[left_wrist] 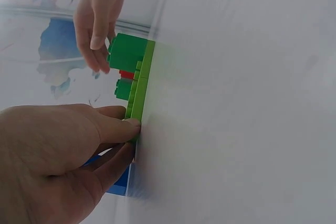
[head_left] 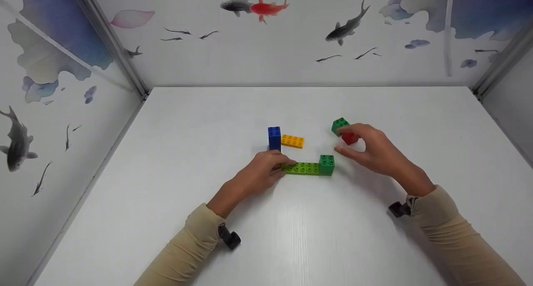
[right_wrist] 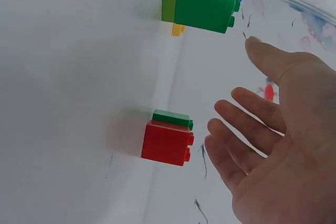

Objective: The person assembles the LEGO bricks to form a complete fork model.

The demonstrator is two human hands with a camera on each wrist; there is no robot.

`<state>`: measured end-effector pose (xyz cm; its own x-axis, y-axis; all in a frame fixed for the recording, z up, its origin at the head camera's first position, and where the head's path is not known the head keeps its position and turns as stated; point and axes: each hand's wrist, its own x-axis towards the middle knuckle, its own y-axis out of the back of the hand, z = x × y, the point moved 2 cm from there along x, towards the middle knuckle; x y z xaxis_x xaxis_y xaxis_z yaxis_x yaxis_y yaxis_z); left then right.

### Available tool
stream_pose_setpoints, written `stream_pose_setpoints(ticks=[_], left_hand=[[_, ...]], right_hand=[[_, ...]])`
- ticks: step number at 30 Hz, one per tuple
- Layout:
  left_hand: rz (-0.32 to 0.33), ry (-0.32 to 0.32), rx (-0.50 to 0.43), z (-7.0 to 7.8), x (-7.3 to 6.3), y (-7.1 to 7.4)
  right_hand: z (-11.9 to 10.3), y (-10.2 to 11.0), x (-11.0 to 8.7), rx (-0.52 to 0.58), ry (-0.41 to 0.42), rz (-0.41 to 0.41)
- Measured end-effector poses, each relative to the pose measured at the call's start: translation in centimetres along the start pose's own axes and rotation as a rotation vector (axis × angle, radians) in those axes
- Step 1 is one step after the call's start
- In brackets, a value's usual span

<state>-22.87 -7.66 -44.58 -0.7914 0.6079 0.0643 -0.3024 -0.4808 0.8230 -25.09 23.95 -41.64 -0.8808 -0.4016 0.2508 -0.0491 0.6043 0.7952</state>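
My left hand (head_left: 263,169) pinches the left end of a long lime-green building plate (head_left: 306,168) on the table, thumb along its near side. A green block (head_left: 327,164) stands on the plate's right end, studs up. My right hand (head_left: 370,150) hovers to the right with its fingers spread and nothing between them. Beyond its fingertips sits a red block (right_wrist: 165,142), partly covered by the hand in the head view, with a second green block (head_left: 340,125) right beside it. In the right wrist view, a gap separates the fingers from the red block.
Just behind the left hand stands a tall blue block (head_left: 274,138). A flat orange-yellow plate (head_left: 292,141) lies to its right. The white table (head_left: 208,119) is bordered by printed panels (head_left: 291,48) at the back and left side.
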Motion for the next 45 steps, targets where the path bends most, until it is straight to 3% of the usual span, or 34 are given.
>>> stream_pose_setpoints(ticks=[5, 12, 26, 36, 45], left_hand=[[0.002, -0.008, -0.007, 0.0, 0.0, 0.0], [0.003, -0.019, -0.008, -0.1, 0.0, 0.1], [0.007, -0.010, -0.010, 0.0, -0.1, 0.2], [0.008, -0.018, -0.010, -0.2, 0.0, 0.1], [-0.002, 0.002, -0.006, 0.0, -0.1, 0.1]], right_hand=[[1.1, 0.3, 0.0, -0.039, -0.031, 0.045], [2.0, 0.7, -0.2, -0.048, -0.116, -0.051], [2.0, 0.9, -0.2, -0.009, -0.183, -0.065], [2.2, 0.9, -0.3, -0.021, -0.178, -0.065], [2.0, 0.7, -0.2, -0.025, -0.141, -0.006]])
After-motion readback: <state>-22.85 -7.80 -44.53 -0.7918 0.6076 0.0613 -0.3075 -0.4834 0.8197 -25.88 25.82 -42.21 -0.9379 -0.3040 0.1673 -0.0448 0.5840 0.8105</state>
